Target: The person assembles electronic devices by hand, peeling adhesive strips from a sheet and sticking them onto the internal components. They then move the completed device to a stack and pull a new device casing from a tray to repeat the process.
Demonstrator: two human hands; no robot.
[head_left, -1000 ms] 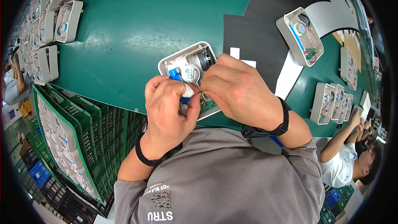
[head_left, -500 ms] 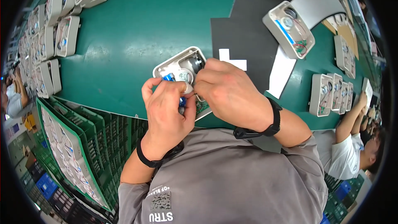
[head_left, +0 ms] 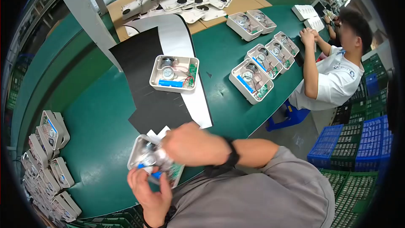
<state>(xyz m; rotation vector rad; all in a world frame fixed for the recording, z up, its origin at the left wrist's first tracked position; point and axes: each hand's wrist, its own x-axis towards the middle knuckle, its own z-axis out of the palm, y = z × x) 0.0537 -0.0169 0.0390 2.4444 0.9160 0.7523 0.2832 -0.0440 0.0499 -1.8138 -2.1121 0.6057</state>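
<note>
One housing (head_left: 135, 153) is slanting lengthwise down-rightward; whether left hand (head_left: 151, 192) or blurring right hand (head_left: 187, 144) is grasping, I cannot tell.

7 o'clock: two hands (head_left: 185, 145), one housing (head_left: 134, 155). Other countable housings (head_left: 174, 74): one at 11, two at 1, four at 2.

Toward seven o'clock, the right hand (head_left: 185, 144) is blurred, its grip unreadable, hiding part of the pale case (head_left: 135, 151); the lower edge crops green crates (head_left: 113, 221) there; at eight, the outermost stacked cases (head_left: 35, 190) blur together.
</note>
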